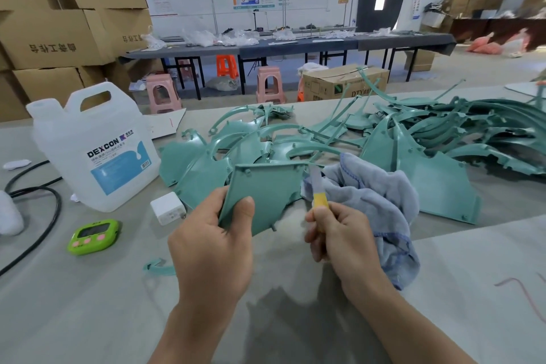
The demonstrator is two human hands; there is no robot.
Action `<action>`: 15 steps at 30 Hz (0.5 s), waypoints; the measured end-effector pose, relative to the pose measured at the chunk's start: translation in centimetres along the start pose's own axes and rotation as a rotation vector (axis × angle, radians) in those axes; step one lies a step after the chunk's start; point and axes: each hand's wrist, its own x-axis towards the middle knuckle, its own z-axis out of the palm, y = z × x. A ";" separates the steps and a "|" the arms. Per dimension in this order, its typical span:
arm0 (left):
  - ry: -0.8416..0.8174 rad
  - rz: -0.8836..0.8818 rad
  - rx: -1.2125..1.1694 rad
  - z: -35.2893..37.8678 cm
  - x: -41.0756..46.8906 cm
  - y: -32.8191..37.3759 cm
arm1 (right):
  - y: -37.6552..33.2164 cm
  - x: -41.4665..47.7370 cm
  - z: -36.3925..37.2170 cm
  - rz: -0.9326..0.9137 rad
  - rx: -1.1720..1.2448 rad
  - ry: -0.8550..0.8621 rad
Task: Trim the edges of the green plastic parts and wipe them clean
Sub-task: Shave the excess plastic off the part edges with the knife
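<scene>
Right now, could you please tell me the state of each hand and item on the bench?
Green part: held above the table.
Left hand: gripping its lower edge.
Knife: blade out, pointing up beside the part.
Right hand: gripping its handle.
Cloth: crumpled on the table.
Jug: upright.
Timer: lying face up.
Pile of green parts: heaped loose.

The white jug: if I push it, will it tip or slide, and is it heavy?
The jug probably slides rather than tips: its base looks broad. Weight is uncertain, since no liquid level shows through its cloudy wall. Its handle should allow a firm grip.
</scene>
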 end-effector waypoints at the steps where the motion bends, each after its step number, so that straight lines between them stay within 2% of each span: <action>1: 0.008 0.014 -0.012 -0.1 -0.1 0.0 | -0.3 -0.1 -0.1 0.010 0.131 -0.042; 4: 0.016 0.058 -0.016 0.0 -0.4 0.1 | -1.1 -0.5 -0.4 0.084 0.458 -0.174; 7: 0.016 0.088 -0.017 0.1 -0.6 0.1 | -1.6 -0.7 -0.8 0.172 0.591 -0.268; 15: -0.005 0.034 0.015 0.1 -0.2 -0.9 | -0.9 -0.9 -1.1 0.419 0.273 -0.393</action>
